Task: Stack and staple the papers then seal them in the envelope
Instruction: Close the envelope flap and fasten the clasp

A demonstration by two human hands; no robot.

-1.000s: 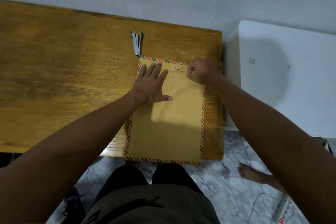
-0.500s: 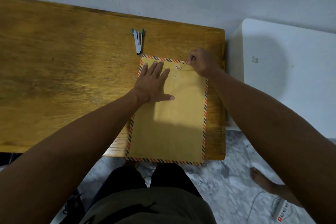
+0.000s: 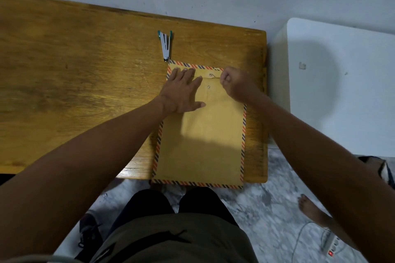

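A brown envelope (image 3: 201,134) with a red-and-blue striped border lies flat on the wooden table (image 3: 74,83), near the table's right end, its bottom edge hanging a little over the near edge toward the person's lap. The flap at the top is folded down, and two small metal buttons show there, one on the flap (image 3: 211,74) and one just below it (image 3: 208,86). The left hand (image 3: 181,92) lies palm down on the upper left part of the envelope, fingers straight and spread a little, pressing the flap flat. The right hand (image 3: 234,83) sits at the top right of the envelope with its fingers curled tight, pinching a thin string (image 3: 214,77) that runs from the upper button toward the fingertips. A small stapler (image 3: 165,46) with green ends rests on the table just beyond the envelope's top left corner, apart from both hands. To the right of the table stands a white cabinet (image 3: 342,92), and a power strip (image 3: 332,245) lies on the marbled floor (image 3: 267,209) below.
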